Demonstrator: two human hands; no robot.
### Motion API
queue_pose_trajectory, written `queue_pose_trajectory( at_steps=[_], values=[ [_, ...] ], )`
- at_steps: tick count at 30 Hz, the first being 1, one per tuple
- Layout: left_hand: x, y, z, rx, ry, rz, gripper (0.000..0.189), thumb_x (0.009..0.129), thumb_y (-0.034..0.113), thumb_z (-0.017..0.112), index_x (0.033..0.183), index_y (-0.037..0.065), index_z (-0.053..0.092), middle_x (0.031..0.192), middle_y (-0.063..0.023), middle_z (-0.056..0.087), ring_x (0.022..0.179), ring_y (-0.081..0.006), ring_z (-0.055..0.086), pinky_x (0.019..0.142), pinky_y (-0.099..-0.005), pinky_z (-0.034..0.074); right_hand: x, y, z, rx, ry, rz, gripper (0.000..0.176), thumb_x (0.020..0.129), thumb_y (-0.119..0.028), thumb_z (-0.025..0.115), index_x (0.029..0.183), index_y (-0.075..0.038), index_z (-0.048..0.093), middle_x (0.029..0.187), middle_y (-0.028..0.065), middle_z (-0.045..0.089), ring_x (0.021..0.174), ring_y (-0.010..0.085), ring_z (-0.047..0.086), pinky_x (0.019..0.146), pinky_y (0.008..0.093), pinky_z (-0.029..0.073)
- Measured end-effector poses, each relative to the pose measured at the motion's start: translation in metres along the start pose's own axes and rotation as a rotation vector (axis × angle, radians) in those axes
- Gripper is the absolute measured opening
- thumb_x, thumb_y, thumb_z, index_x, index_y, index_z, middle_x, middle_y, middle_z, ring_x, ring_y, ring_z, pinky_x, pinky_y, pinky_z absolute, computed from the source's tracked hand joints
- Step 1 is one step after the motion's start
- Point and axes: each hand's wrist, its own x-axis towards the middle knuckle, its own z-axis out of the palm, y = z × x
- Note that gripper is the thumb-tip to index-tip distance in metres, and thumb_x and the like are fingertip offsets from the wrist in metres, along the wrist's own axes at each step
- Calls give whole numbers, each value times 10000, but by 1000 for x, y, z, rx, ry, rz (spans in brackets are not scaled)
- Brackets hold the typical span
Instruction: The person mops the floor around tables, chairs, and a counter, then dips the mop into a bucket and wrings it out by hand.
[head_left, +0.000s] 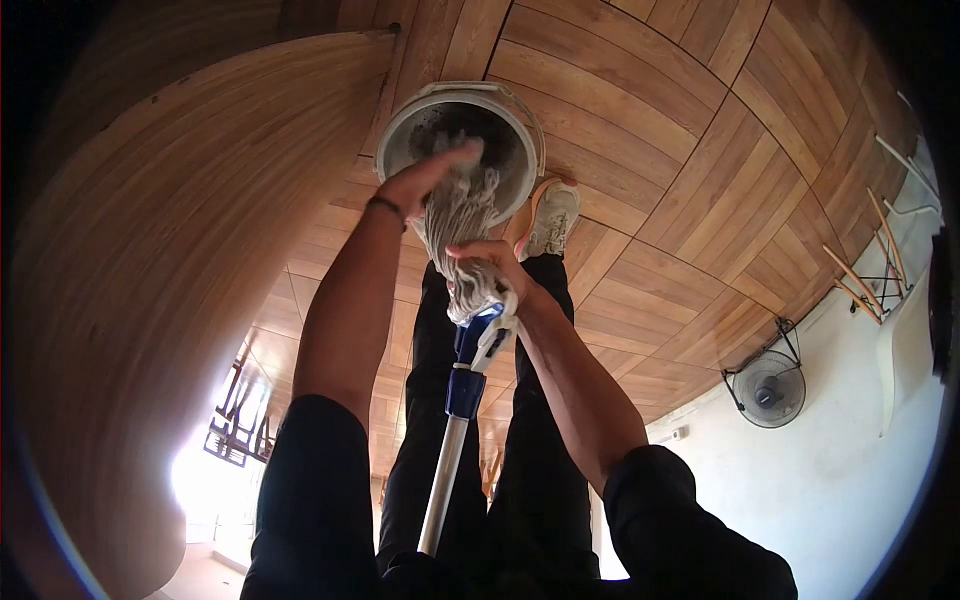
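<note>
A string mop head [455,215] with wet-looking grey strands hangs over a round bucket [533,150], and some strand ends dip inside. My right hand [490,262] is wrapped round the strands close to the blue mop clamp [478,335]. My left hand [437,178], with a dark band at the wrist, lies along the strands at the bucket's mouth. Its fingers look stretched out, though slightly blurred. The metal mop handle [443,490] runs back between my legs toward my body. Dark grime shows on the inside of the bucket.
A curved wooden panel [200,250] stands close on my left. My shoe [550,218] is beside the bucket on the wood-patterned tile floor [650,150]. A wall fan [768,388] and some chair legs [865,280] are at the right. More wooden furniture [235,425] is at the lower left.
</note>
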Motion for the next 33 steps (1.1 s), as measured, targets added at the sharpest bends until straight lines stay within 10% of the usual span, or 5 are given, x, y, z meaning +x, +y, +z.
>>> queue_pose_trajectory(
  at_steps=[3, 11, 16, 24, 33],
  values=[
    [0, -45, -17, -1095, -365, -40, 900, 840, 781, 480, 1500, 179, 376, 1484, -124, 453, 1287, -347, 504, 1069, -509, 409, 8, -4, -5, 217, -134, -25, 274, 868, -252, 652, 964, 3, 625, 778, 120, 630, 589, 218, 602, 575, 395, 544],
    [2, -42, 52, -1047, -601, 661, 897, 873, 777, 416, 1464, 103, 393, 1415, -199, 490, 1188, -359, 569, 1031, -485, 465, -13, 28, 13, 494, -194, -103, 408, 852, -302, 628, 1089, 30, 609, 829, 152, 636, 617, 262, 598, 563, 379, 507],
    [25, -30, 40, -1068, -417, 505, 776, 886, 664, 526, 1364, 54, 492, 1262, -186, 601, 1095, -346, 615, 943, -448, 521, -13, 41, 0, 568, -500, -33, 452, 848, -370, 616, 1079, 18, 607, 778, 129, 607, 577, 241, 549, 576, 396, 479],
    [27, 12, -3, -185, 33, -35, 239, 783, 216, 716, 939, 36, 699, 884, -97, 702, 753, -220, 669, 709, -368, 537, -9, 31, 13, 374, -177, 2, 322, 858, -312, 648, 985, -18, 616, 708, 96, 600, 590, 217, 580, 584, 389, 513],
    [3, 65, 12, 839, 500, 55, 475, 661, 317, 716, 1000, -15, 722, 1064, -240, 697, 1017, -389, 666, 887, -424, 516, -3, -1, 42, 114, -22, 1, 246, 910, -273, 665, 858, -33, 651, 692, 86, 657, 564, 157, 646, 541, 295, 547]
  ],
)
